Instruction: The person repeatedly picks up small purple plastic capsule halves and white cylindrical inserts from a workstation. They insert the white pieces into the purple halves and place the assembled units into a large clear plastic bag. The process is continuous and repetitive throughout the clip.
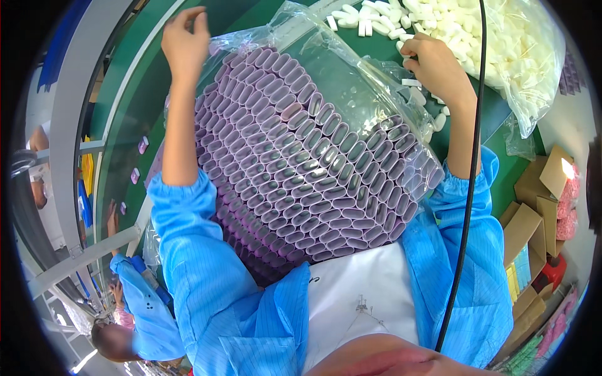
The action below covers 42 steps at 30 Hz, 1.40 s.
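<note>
Upper right, the right hand (433, 62) curls at small white oblong pieces (380, 28), apparently picking, which calls for a light pinch. The left hand (186, 47) (neither grip is clear) hangs apart, upper left, beyond lilac oval tubes (295, 156) at centre.

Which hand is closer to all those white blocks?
Right. The right hand is at the edge of the white blocks; the left hand is far to their left, near the purple oval tubes.

The bag (359, 81) is glossy plastic, the tubes (301, 166) smooth.
</note>
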{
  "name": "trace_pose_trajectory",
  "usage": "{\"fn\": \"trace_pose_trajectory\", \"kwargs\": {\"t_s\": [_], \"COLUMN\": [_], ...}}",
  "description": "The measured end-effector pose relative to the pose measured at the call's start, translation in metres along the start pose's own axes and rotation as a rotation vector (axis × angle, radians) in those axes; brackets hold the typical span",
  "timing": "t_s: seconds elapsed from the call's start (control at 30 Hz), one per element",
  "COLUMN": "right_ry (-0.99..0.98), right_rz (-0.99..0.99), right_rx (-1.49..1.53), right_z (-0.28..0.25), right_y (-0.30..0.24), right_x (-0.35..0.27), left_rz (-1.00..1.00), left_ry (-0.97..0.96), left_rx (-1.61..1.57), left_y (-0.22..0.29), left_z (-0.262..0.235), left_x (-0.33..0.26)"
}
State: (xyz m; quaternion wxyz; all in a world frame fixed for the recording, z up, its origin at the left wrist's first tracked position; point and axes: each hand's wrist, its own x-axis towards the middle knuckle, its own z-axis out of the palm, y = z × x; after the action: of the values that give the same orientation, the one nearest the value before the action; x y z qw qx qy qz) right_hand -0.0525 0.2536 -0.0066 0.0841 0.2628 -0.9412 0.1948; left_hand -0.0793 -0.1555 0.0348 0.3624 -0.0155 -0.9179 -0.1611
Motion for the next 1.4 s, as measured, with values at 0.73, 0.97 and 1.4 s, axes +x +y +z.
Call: {"fn": "trace_pose_trajectory", "kwargs": {"t_s": [0.73,0.97,1.4], "right_ry": [0.227,0.083,0.288], "right_rz": [-0.047,0.213,0.008], "right_rx": [0.328,0.814,1.088], "right_z": [-0.002,-0.006,0.000], "right_y": [-0.013,-0.034,-0.069], "right_x": [0.012,0.010,0.005], "left_rz": [0.047,-0.178,-0.465], "left_ry": [-1.122,-0.714,-0.529], "left_rx": [-0.619,-0.807,-1.559], "left_y": [0.196,0.164,0.158], "left_z": [-0.005,-0.005,0.012], "left_x": [-0.086,-0.081,-0.084]}}
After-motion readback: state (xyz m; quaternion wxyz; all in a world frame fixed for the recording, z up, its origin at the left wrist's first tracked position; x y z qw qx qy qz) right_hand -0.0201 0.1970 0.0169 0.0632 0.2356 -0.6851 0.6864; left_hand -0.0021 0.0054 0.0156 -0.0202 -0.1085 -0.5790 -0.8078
